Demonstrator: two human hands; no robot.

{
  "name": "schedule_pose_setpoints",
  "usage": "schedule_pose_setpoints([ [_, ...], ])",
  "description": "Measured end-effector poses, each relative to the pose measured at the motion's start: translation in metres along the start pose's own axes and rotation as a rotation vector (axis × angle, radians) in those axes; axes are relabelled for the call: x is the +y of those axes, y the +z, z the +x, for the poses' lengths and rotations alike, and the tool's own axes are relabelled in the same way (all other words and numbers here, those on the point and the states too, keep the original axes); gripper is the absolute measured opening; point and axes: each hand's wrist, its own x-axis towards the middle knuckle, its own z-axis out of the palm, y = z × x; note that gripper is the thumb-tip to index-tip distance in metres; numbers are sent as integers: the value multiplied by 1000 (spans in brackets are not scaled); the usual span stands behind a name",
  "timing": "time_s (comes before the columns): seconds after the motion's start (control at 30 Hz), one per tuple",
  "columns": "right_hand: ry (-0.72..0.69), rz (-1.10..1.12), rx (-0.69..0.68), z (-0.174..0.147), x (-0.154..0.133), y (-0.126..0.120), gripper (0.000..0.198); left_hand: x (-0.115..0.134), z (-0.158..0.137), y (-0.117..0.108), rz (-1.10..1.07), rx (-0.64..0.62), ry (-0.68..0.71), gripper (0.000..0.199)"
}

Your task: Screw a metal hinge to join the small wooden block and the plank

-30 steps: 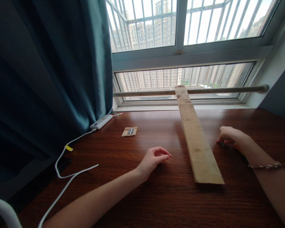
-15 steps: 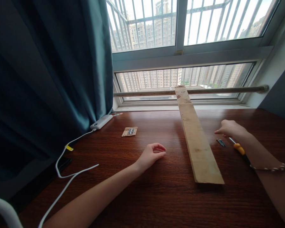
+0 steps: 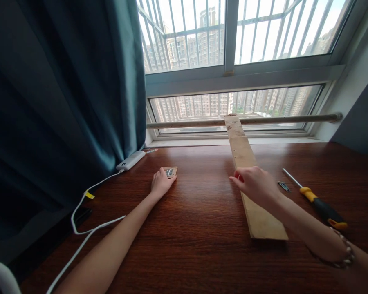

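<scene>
My left hand has its thumb and fingers around a small flat tan piece with a dark metal part on top; its lower left is hidden by the hand. Over the long wooden board is my right hand, thumb and fingers pinched together; whether something small sits between them I cannot make out. Right of the board lie several screws. A screwdriver with a yellow and black handle rests beyond them, its shaft towards the window.
A white power bank with a white cable lies at the left by the blue curtain. The board's far end reaches up to a horizontal rail before the window. All this is on a dark wooden table.
My left hand has moved left and forward onto the small tan piece. My right hand has come left from beside the screws to over the board, uncovering the screwdriver.
</scene>
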Motion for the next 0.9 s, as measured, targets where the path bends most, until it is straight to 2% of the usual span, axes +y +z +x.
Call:
schedule_pose_setpoints([
  [0.1, -68, 38, -13, -4, -12, 12, 28, 0, 0, 0, 113, 9, 30, 58],
  [0.2, -97, 162, -24, -4, -17, 22, 29, 5, -3, -1, 130, 41, 52, 54],
  [0.33, -143, 443, 6, -1, -15, 30, 28, 22, -14, -3, 36, 49, 107, 54],
  [0.43, -118, 637, 4, 1, -13, 41, 24, 41, -34, -7, -98, 22, 206, 54],
  [0.53, 31, 953, -168, 0, -19, 59, 23, 62, -61, -13, -208, -27, 330, 55],
  [0.63, 212, 1326, -292, -6, -33, 73, 35, 80, -89, -19, -300, -102, 404, 54],
  [0.77, 501, 1789, -392, -18, -50, 70, 31, 93, -113, -28, -376, -126, 489, 53],
  [0.83, 616, 1900, -387, -22, -53, 65, 27, 96, -120, -32, -387, -134, 498, 53],
  [0.9, 642, 1921, -379, -24, -54, 63, 25, 97, -124, -35, -426, -155, 489, 54],
])
